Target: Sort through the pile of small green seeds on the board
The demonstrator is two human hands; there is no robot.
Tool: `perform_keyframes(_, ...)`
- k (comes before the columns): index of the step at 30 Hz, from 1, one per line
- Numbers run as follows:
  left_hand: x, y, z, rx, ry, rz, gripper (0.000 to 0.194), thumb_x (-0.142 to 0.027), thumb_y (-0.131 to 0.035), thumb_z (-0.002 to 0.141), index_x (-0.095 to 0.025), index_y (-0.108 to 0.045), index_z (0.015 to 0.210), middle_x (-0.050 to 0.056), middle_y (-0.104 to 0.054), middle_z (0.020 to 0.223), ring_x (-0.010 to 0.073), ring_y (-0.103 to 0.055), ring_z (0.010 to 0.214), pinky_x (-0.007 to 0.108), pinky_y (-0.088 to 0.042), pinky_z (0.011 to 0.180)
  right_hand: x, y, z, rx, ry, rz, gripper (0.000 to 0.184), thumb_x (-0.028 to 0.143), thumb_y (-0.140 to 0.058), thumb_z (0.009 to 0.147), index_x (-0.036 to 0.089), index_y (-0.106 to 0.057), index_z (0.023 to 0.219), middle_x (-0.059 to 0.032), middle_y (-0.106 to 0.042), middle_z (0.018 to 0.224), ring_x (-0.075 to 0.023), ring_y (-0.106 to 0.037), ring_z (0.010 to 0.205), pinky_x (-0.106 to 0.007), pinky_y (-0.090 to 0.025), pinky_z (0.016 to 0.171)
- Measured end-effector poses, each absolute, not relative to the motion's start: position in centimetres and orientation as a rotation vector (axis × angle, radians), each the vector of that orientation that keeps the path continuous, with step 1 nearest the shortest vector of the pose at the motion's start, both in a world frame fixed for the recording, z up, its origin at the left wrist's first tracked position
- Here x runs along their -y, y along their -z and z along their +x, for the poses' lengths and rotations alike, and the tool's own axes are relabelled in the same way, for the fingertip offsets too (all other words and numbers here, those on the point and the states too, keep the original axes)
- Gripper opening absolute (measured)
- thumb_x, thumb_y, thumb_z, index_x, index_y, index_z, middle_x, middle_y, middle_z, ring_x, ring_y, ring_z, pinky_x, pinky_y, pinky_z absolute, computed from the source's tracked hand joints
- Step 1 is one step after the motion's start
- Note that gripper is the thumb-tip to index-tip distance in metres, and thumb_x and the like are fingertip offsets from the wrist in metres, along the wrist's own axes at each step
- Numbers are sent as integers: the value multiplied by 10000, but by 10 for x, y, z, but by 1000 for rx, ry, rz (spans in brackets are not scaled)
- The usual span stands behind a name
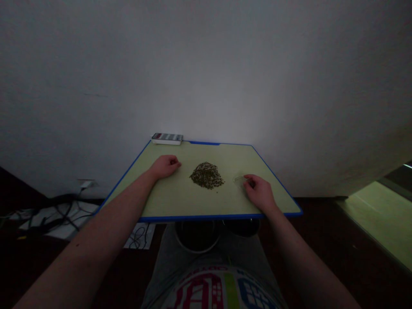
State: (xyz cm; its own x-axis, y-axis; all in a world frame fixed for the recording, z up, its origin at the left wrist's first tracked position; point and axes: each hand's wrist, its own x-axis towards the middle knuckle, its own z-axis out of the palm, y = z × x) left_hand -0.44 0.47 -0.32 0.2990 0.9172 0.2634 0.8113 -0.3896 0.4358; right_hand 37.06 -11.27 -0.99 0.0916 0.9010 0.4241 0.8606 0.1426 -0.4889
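A loose pile of small dark brown-green grains (207, 176) lies near the middle of a pale yellow board (180, 199) with blue edging. To the left of the pile, my left hand (165, 166) rests with its fingers curled in; whether anything is inside them is hidden. My right hand (259, 191), right of the pile, pinches the edge of a small clear round dish (238, 182). The dish is see-through and its outline is faint, so its exact shape is hard to tell.
At the board's far left corner stands a white box (167, 139) with a dark printed top. Below the near edge, a round pot (198, 249) and a second dark bowl (242, 227) sit by my lap. Black cables (66, 210) tangle at left. A pale wall (206, 73) rises behind.
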Motion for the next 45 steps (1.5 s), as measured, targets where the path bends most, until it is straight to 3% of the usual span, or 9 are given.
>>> perform_keyframes(24,-2,-1,-2,-1611,-696,2339,348,-502,-478,758,-179,-592,692,27,-596,642,165,-521,607,280,-359,567,105,7,347,1858,-170,-1613,322,254,-550,777,166,-700,1048,-65,-707,834,-173,-614,703,-306,-481,691)
perform_keyframes(40,-2,1,-4,-1593,-708,2343,353,-509,-476,766,-182,-586,688,23,-591,634,158,-507,593,276,-349,561,106,0,378,1660,3,-1807,304,218,-526,742,126,-693,979,-77,-657,702,-210,-590,672,-345,-450,700)
perform_keyframes(45,-5,4,-5,-1591,-710,2341,344,-499,-486,764,-182,-598,694,20,-588,628,164,-515,602,279,-351,565,106,2,383,1673,-103,-1744,341,240,-543,745,133,-668,1044,-38,-646,698,-174,-584,639,-307,-454,668)
